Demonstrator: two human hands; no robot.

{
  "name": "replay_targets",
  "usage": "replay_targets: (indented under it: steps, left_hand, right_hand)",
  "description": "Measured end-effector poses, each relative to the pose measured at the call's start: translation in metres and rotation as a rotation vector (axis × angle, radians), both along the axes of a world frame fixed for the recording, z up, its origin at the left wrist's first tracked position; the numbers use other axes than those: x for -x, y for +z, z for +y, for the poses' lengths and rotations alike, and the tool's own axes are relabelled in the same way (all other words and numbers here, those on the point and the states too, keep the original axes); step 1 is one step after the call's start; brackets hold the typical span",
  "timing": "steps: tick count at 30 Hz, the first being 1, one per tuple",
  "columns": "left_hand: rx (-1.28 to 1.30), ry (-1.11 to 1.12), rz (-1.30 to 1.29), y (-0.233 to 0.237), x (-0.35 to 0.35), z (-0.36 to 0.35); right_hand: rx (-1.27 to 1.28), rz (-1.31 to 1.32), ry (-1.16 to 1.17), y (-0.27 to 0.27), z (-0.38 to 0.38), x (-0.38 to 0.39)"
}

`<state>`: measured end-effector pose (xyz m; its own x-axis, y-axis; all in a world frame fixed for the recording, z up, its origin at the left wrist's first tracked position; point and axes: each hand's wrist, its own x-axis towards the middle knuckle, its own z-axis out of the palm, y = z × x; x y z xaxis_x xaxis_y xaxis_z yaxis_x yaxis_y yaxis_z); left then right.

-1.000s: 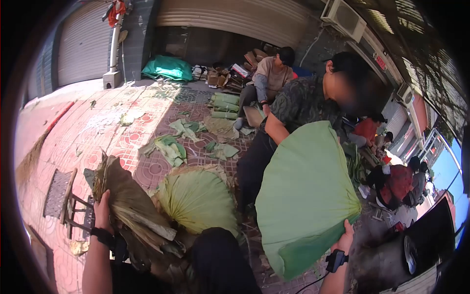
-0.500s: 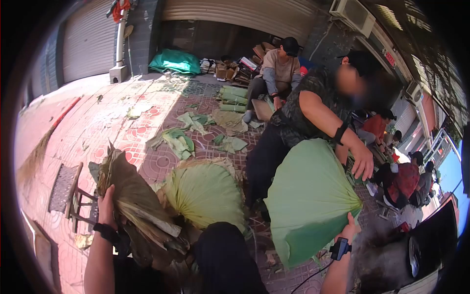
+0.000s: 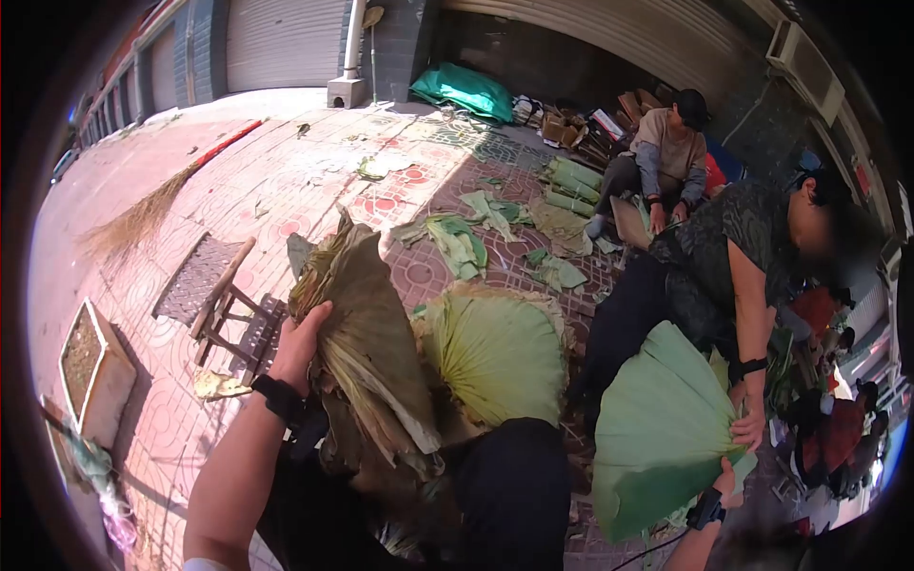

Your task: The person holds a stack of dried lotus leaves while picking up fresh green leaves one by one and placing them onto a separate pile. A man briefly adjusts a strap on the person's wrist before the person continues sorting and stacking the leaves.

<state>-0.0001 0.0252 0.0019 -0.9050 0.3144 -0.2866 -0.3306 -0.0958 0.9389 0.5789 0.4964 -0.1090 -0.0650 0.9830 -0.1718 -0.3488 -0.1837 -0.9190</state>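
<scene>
My left hand point(image 3: 303, 344) grips a bundle of folded, brownish dried lotus leaves point(image 3: 367, 347) held upright against my lap. My right hand point(image 3: 728, 476) holds the lower edge of a large folded green lotus leaf point(image 3: 662, 428) at the lower right. A person in a dark patterned shirt point(image 3: 728, 252) bends over beside me, and that person's hand point(image 3: 749, 426) touches the same green leaf near its right edge. Between the two bundles lies a yellow-green folded leaf point(image 3: 500, 352) on a pile in front of my knees.
A small wooden stool point(image 3: 228, 305) stands at my left on the patterned red paving. Loose green leaves point(image 3: 462, 243) litter the ground ahead. Another person sits by rolled leaf bundles point(image 3: 571, 181) near the shutters. A broom point(image 3: 143, 219) and a planter box point(image 3: 90, 366) lie at left.
My view has swung left and down. The green leaf has dropped lower to the right, and the other person's hand has come down onto its edge. My left hand keeps the brown bundle.
</scene>
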Motion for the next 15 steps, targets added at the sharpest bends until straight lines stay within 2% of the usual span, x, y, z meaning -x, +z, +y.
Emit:
replay_targets:
  steps: [1, 3, 6, 8, 10, 13, 15]
  left_hand:
    - [0.075, 0.057, 0.06, 0.003, -0.003, 0.001]
    - [0.062, -0.004, 0.066, -0.011, 0.01, -0.006]
    - [0.056, -0.033, 0.035, -0.013, 0.011, -0.007]
    - [0.061, -0.017, 0.016, -0.011, 0.009, -0.006]
    - [0.087, 0.023, 0.016, -0.01, 0.007, -0.006]
    - [0.013, -0.052, 0.08, -0.016, 0.01, -0.005]
    - [0.008, -0.075, 0.053, -0.02, 0.012, -0.005]
  right_hand:
    - [-0.031, -0.071, -0.004, -0.003, 0.004, -0.005]
    - [-0.094, -0.215, -0.003, -0.005, 0.009, -0.01]
    - [-0.333, -0.682, -0.401, 0.034, -0.034, 0.034]
    - [-0.807, -0.892, -0.604, 0.055, -0.066, 0.068]
    - [-1.098, -1.123, -0.709, 0.111, -0.131, 0.136]
    - [-1.168, -0.907, -0.305, 0.14, -0.172, 0.216]
    - [-0.937, -0.656, 0.377, 0.153, -0.201, 0.282]
